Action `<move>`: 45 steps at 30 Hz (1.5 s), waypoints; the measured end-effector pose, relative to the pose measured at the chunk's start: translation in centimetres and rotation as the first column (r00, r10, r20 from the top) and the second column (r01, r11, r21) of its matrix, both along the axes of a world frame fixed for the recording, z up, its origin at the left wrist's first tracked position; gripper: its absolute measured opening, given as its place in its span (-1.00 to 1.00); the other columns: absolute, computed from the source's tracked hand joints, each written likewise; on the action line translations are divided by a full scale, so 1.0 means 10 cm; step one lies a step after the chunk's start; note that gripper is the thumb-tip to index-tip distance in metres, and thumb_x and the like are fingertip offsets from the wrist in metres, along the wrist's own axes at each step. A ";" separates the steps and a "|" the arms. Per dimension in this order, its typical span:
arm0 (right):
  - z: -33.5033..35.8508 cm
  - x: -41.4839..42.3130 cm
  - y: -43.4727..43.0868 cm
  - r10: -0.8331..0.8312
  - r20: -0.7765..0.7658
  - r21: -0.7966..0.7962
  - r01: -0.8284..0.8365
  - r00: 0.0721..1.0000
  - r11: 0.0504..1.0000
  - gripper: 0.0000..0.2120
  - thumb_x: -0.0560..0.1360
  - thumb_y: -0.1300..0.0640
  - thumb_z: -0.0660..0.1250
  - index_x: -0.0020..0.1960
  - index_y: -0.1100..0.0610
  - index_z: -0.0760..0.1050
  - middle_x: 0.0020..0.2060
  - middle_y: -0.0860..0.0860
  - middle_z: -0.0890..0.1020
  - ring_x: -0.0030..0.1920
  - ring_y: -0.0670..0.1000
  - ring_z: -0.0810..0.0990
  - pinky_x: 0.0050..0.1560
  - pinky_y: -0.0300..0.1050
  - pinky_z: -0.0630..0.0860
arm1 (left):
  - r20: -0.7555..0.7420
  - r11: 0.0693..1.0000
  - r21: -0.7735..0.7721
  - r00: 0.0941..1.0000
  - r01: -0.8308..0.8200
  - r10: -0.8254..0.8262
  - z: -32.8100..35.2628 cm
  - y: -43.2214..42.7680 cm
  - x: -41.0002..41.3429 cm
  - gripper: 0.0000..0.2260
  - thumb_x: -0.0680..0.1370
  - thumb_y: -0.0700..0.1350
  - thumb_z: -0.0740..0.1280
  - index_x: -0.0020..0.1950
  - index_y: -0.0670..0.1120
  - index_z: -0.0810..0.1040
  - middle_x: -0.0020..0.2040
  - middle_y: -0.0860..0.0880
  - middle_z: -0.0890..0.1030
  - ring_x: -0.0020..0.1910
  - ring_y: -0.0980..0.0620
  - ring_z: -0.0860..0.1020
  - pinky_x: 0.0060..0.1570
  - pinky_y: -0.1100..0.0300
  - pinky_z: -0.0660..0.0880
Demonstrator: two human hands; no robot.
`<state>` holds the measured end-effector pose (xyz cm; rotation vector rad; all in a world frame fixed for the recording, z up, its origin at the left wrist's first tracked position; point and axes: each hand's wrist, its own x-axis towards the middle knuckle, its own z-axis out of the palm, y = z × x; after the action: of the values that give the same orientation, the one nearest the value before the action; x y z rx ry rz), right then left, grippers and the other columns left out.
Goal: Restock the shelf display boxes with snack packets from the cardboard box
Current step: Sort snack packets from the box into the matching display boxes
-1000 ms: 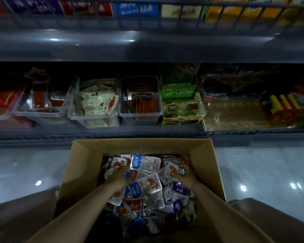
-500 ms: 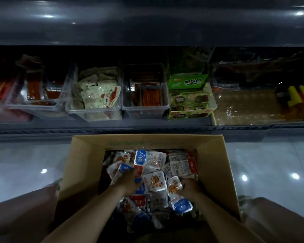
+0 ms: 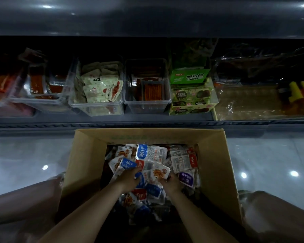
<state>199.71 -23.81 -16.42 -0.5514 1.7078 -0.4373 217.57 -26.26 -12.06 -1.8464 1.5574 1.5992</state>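
The cardboard box (image 3: pixel 88 172) stands open-topped on the floor, its far wall near the shelf edge (image 3: pixel 147 121). Snack packets (image 3: pixel 151 153) lie heaped inside at every angle, hemmed by tall walls. The left hand (image 3: pixel 129 179) and right hand (image 3: pixel 172 183), close together mid-heap, curl around snack packets. Clear display boxes (image 3: pixel 96 104) sit open-topped beyond.
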 end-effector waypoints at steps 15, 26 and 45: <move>1.04 -0.42 -0.35 0.154 0.024 -0.161 -0.148 0.988 0.976 -0.71 0.37 0.44 0.45 0.04 0.27 0.50 -0.05 0.10 0.66 -0.14 -0.05 0.64 -0.16 -0.29 0.56 | -0.272 0.962 0.052 0.923 -0.269 0.273 0.89 -0.13 -0.22 -0.30 0.48 0.36 0.18 0.50 -0.01 0.24 0.48 -0.08 0.30 0.42 -0.07 0.31 0.36 0.09 0.26; 2.79 -0.11 -0.54 -0.113 0.368 -0.241 0.212 0.923 0.947 -0.79 0.50 0.31 0.36 0.10 0.18 0.43 -0.12 0.14 0.64 -0.21 0.09 0.64 -0.26 -0.03 0.60 | -0.546 0.738 0.324 0.520 -0.591 0.656 2.25 -0.27 -0.25 -0.57 0.58 0.18 0.16 0.08 -0.14 0.59 -0.01 -0.18 0.68 0.03 -0.17 0.62 0.15 -0.05 0.51; 3.37 0.36 -0.14 0.033 0.751 -0.148 0.120 0.660 0.982 -0.48 0.41 -0.02 0.35 0.33 0.13 0.45 0.18 0.12 0.62 0.22 0.09 0.56 0.24 0.06 0.49 | -0.808 0.337 0.240 0.005 -0.910 0.590 3.03 -0.22 -0.18 -0.79 0.50 -0.16 0.39 0.11 -0.09 0.48 -0.08 -0.04 0.68 -0.20 0.06 0.68 -0.26 0.15 0.59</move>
<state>203.31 -25.17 17.30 -0.3745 0.8688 -0.7487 215.72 -28.48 18.21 -2.6599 0.9131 3.3170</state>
